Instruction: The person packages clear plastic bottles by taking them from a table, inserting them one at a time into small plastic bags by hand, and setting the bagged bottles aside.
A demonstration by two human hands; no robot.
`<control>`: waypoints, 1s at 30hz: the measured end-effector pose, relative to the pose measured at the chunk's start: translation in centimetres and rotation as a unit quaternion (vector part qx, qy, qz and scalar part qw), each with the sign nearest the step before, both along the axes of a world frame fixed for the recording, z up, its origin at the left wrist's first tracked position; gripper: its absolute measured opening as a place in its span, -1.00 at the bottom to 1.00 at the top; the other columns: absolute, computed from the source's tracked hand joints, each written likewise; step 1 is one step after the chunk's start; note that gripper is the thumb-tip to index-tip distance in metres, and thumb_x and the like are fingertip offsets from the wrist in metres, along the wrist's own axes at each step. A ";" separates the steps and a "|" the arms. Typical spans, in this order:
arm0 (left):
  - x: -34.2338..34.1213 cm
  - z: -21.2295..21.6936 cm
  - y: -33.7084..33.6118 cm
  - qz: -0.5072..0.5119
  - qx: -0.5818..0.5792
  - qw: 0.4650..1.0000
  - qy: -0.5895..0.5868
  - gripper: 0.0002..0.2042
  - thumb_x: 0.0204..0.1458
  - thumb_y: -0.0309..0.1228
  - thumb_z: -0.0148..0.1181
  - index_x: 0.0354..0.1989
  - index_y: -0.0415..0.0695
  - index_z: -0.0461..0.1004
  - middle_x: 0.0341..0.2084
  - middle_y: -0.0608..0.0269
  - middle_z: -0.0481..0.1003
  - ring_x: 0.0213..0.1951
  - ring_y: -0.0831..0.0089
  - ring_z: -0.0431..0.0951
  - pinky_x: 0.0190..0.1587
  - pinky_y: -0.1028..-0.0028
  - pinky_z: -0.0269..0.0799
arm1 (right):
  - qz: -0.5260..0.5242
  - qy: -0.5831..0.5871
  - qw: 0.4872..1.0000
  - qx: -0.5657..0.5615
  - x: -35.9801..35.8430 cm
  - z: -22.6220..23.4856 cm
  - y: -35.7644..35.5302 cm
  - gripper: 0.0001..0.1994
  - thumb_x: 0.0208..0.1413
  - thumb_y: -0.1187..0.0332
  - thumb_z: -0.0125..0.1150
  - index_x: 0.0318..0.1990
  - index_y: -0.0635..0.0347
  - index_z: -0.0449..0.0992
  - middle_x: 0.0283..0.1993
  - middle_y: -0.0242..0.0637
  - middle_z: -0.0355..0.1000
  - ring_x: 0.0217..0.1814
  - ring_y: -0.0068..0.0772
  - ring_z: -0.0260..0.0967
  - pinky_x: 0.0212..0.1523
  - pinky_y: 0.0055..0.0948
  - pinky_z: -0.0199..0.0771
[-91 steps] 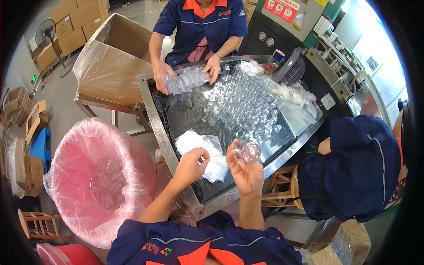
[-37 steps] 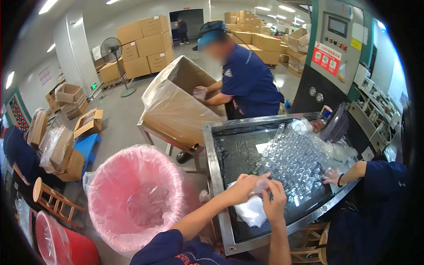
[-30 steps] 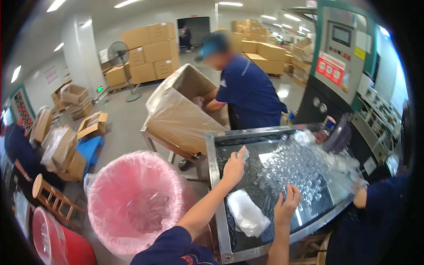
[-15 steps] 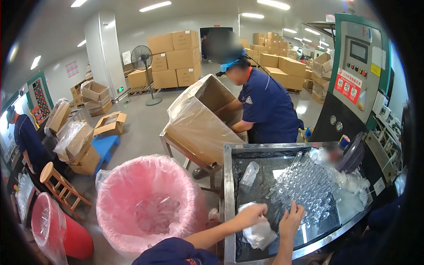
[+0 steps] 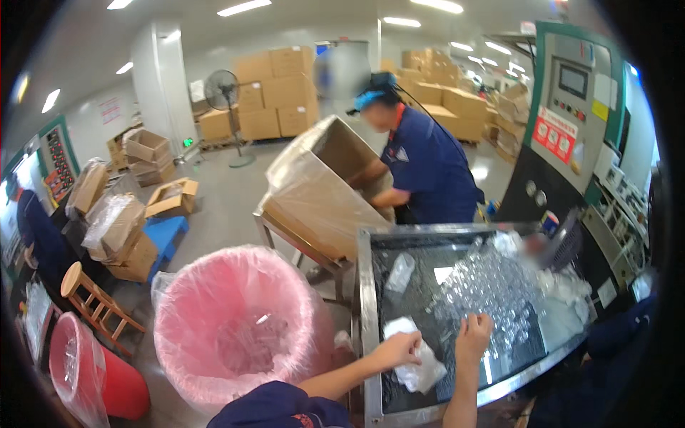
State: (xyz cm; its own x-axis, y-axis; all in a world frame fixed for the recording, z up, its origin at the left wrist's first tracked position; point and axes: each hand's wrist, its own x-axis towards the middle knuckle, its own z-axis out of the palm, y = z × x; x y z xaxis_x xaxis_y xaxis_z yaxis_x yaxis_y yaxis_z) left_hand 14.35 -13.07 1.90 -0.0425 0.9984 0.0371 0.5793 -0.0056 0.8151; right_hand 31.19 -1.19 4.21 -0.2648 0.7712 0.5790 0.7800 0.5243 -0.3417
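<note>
My left hand (image 5: 399, 349) is over a crumpled white cloth or bag (image 5: 421, 371) on the near left of a metal-rimmed table (image 5: 367, 299). Its thumb and fingers are pinched together; what they hold, if anything, is too small to make out. To its right, my right hand (image 5: 474, 335) is raised with curled fingers at the near edge of a heap of clear, glassy pieces (image 5: 492, 285). Any small thing in those fingers is hidden. A clear plastic packet (image 5: 400, 272) lies farther back on the table.
Left of the table stands a big bin lined with pink plastic (image 5: 207, 307), clear scraps inside. A co-worker (image 5: 432, 164) reaches into a lined carton (image 5: 307, 192) beyond. A red bin (image 5: 121, 385), wooden stool (image 5: 93, 299) and control cabinet (image 5: 571, 107) stand around.
My right hand's fingers have drawn together from a more spread pose. The left hand has shifted slightly. A small bright piece now shows inside the pink-lined bin. The whole view has shifted a little.
</note>
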 end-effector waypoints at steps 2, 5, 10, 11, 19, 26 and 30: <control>0.0 -1.7 0.4 0.019 0.047 0.999 -0.012 -0.82 -0.08 -0.39 0.27 -0.38 -0.16 0.40 -0.52 0.07 0.50 -0.42 0.23 0.54 -0.35 0.28 0.41 | 0.032 0.026 0.999 0.024 0.2 -1.2 0.7 -0.88 -0.01 0.45 0.28 -0.32 0.23 0.49 -0.17 -0.14 0.33 -0.10 -0.04 0.31 -0.11 -0.14 0.39; -0.4 -0.4 -0.2 0.038 0.015 0.998 -0.057 -0.88 0.02 -0.44 0.13 -0.29 -0.17 0.49 -0.49 0.10 0.53 -0.38 0.35 0.56 -0.28 0.35 0.45 | 0.072 0.101 0.992 -0.015 0.3 -1.5 1.7 -0.88 -0.04 0.51 0.30 -0.33 0.25 0.48 -0.24 -0.15 0.39 -0.19 -0.05 0.36 -0.16 -0.22 0.40; -0.7 -1.6 -0.1 0.104 0.061 0.977 -0.174 -0.85 0.06 -0.53 0.13 -0.21 -0.25 0.52 -0.42 0.21 0.60 -0.37 0.50 0.58 -0.28 0.48 0.47 | 0.047 0.292 0.945 -0.141 2.2 0.6 -1.8 -0.88 0.00 0.62 0.22 -0.28 0.28 0.49 -0.12 -0.20 0.46 -0.17 -0.31 0.42 -0.13 -0.42 0.43; -0.3 -1.3 0.1 0.096 0.056 0.977 -0.182 -0.85 0.06 -0.53 0.13 -0.21 -0.25 0.52 -0.42 0.21 0.60 -0.37 0.50 0.58 -0.28 0.48 0.47 | 0.079 0.391 0.893 -0.206 3.2 0.9 -2.8 -0.84 0.01 0.66 0.18 -0.23 0.30 0.50 -0.06 -0.19 0.45 -0.10 -0.38 0.42 -0.09 -0.46 0.43; 1.9 0.2 -2.0 0.066 0.030 0.983 -0.170 -0.74 0.06 -0.65 0.10 -0.05 -0.28 0.41 -0.35 0.20 0.56 -0.32 0.53 0.55 -0.20 0.51 0.45 | 0.282 0.544 0.750 -0.248 6.1 3.4 -6.8 -0.68 0.02 0.70 0.11 -0.02 0.45 0.47 0.19 -0.06 0.26 0.13 -0.27 0.39 0.16 -0.35 0.36; 1.4 -1.2 -2.0 0.084 0.056 0.949 -0.298 -0.63 0.09 -0.68 0.09 -0.10 -0.25 -0.01 -0.23 0.15 0.24 -0.29 0.30 0.58 -0.17 0.43 0.54 | 0.315 0.563 0.728 -0.232 5.6 5.1 -7.8 -0.65 -0.06 0.77 0.05 -0.05 0.45 0.47 0.18 -0.01 0.26 0.15 -0.22 0.39 0.19 -0.28 0.36; 1.7 -1.0 -1.6 0.121 0.042 0.917 -0.377 -0.67 0.09 -0.69 0.10 -0.13 -0.23 0.05 -0.25 0.15 0.31 -0.26 0.34 0.58 -0.19 0.45 0.54 | 0.320 0.566 0.730 -0.213 5.8 5.1 -7.7 -0.63 -0.08 0.80 0.00 -0.05 0.46 0.46 0.17 -0.01 0.26 0.14 -0.21 0.39 0.18 -0.28 0.38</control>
State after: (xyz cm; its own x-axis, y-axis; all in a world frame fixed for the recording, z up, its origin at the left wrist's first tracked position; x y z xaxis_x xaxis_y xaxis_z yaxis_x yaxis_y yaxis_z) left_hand 16.10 -14.67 0.88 -0.3072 0.9515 -0.0162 -0.1557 -0.0334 0.9872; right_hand 37.01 -8.91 9.26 -0.1888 0.8730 0.4498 -0.4854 0.3152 -0.8155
